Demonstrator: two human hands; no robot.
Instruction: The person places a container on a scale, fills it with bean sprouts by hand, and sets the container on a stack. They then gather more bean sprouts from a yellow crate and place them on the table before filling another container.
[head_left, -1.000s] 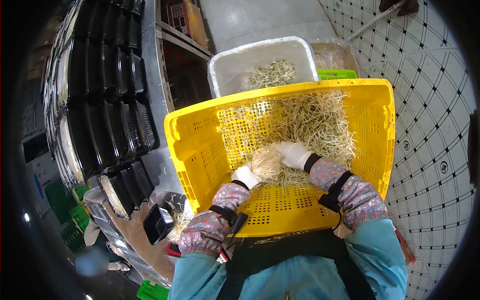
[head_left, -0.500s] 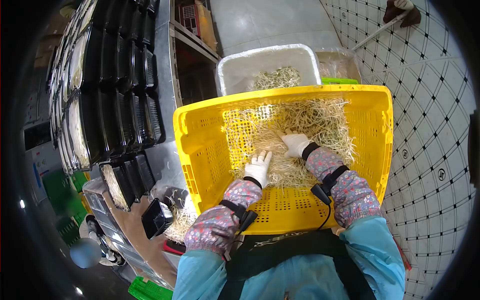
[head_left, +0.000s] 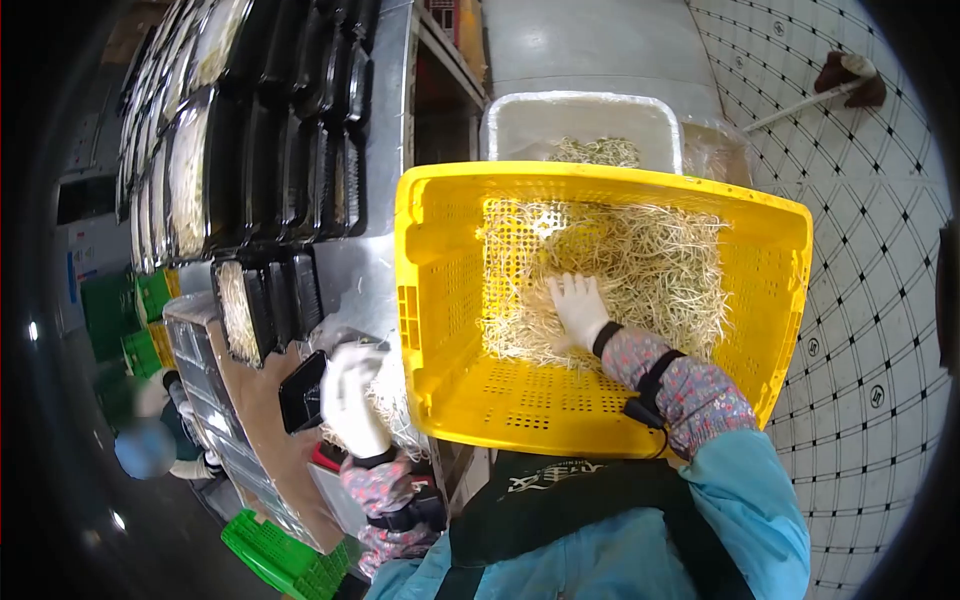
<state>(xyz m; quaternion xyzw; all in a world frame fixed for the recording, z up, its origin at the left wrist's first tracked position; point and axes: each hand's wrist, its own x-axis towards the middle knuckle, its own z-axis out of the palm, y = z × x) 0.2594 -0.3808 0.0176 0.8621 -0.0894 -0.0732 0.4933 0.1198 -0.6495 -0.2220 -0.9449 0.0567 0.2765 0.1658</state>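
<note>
My right hand, in a white glove, lies with fingers stretched out on a heap of pale bean sprouts. The heap spreads over the perforated floor of a large yellow crate. My left hand, gloved too, is outside the crate on its left and smeared by motion. Right beside it is a black plastic tray, partly hidden by the hand. More loose sprouts lie between that hand and the crate.
Stacks of black trays filled with sprouts stand on the metal table at left. Behind the crate is a plastic-lined white tub with more sprouts. A green crate sits low at left, and a person is at far left.
My left hand has left the sprouts in the crate and moved left to the black tray. My right hand stays on the heap. The view has shifted left.
</note>
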